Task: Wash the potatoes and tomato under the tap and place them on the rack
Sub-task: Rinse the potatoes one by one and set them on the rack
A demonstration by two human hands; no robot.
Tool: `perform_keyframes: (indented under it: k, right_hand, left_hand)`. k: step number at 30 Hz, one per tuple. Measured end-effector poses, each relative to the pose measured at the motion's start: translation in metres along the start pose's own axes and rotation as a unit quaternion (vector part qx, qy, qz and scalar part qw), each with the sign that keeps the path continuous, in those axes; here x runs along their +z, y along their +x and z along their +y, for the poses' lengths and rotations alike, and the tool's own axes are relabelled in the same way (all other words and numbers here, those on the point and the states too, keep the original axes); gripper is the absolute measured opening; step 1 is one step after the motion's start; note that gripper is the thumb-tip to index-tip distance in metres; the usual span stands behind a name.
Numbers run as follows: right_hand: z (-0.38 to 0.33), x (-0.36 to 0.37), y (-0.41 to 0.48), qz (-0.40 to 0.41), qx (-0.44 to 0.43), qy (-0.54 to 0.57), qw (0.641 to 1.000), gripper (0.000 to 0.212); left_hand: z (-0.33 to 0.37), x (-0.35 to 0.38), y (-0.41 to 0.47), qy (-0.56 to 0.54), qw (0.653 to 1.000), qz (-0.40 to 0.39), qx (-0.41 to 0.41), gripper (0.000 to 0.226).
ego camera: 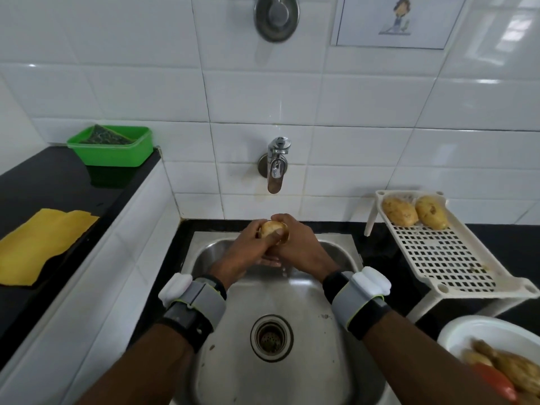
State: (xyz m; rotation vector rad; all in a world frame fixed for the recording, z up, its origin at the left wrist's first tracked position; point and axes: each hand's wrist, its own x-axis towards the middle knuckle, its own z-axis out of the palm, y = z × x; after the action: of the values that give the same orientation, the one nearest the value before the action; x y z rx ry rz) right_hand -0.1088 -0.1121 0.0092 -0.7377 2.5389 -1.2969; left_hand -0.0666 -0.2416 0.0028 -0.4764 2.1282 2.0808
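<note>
While the left hand [248, 247] and right hand [298, 247] both grip one potato [270, 228] under the twelve o'clock tap [276, 166], a slippery skin could drop it into the sink [306, 312] below

Held potato [270, 228]: largely covered by left hand [248, 248] and right hand [302, 247]; only its top shows. The fingers beneath it are hidden. Flow from the tap [276, 168]: too faint to confirm. The bowl [479, 324], lower right, is cut off by two edges. Its contents are blurred: brown potatoes [517, 368] and a red tomato [495, 380], count indeterminable. The sink [306, 361] is cropped at the bottom edge. The poster [400, 19] is cropped at the top. Specks [479, 269] on the rack [432, 252]: too small to identify.
</note>
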Motion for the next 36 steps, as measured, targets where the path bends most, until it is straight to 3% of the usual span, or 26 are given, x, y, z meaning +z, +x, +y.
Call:
perform_keyframes:
  k: [17, 25, 29, 33, 36]
  right_hand:
    - [-0.009, -0.003, -0.019, 0.004, -0.016, -0.02, 1.0, 0.061]
    - [0.012, -0.004, -0.033, -0.061, -0.015, -0.073, 0.995, 0.078]
    - [0.013, -0.021, -0.032, -0.019, -0.009, -0.083, 0.996, 0.089]
    - [0.03, -0.038, -0.039, -0.012, -0.016, -0.212, 0.977, 0.076]
    - [0.048, -0.065, -0.05, 0.031, 0.001, -0.188, 0.982, 0.063]
  left_hand:
    - [0.005, 0.01, -0.028, 0.042, 0.999, 0.009, 0.032, 0.043]
    - [-0.012, 0.015, -0.025, 0.099, 0.994, 0.055, 0.003, 0.045]
    - [0.003, 0.027, -0.017, 0.127, 0.988, 0.069, 0.049, 0.044]
    - [-0.002, 0.051, -0.016, 0.126, 0.991, 0.014, 0.036, 0.043]
    - [0.004, 0.078, -0.008, 0.124, 0.992, -0.005, 0.036, 0.04]
